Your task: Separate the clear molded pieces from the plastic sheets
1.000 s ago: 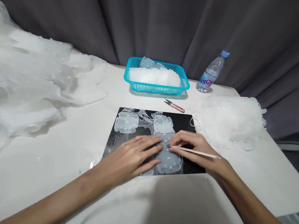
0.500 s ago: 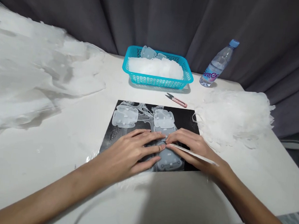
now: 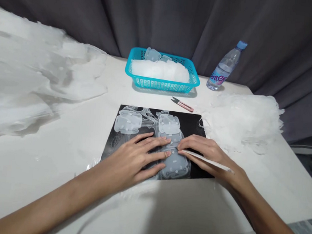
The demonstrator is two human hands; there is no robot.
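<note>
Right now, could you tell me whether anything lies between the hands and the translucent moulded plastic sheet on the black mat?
Nothing visible does. The left hand lies flat on the translucent moulded plastic sheet, and the right hand, pinching a thin white stick, touches it too. The small pink snips lie beyond the black mat.

Left hand (image 3: 136,158) lies flat, fingers spread, pressing the translucent whitish moulded sheet (image 3: 168,125) onto the black rectangular mat (image 3: 195,123). Right hand (image 3: 204,152) pinches a thin white pointed stick (image 3: 209,160), tip on the sheet just off the left fingertips. Small pink snips (image 3: 183,104) lie beyond the right hand. Fluffy white scrap heap (image 3: 240,120) sits to its right.
</note>
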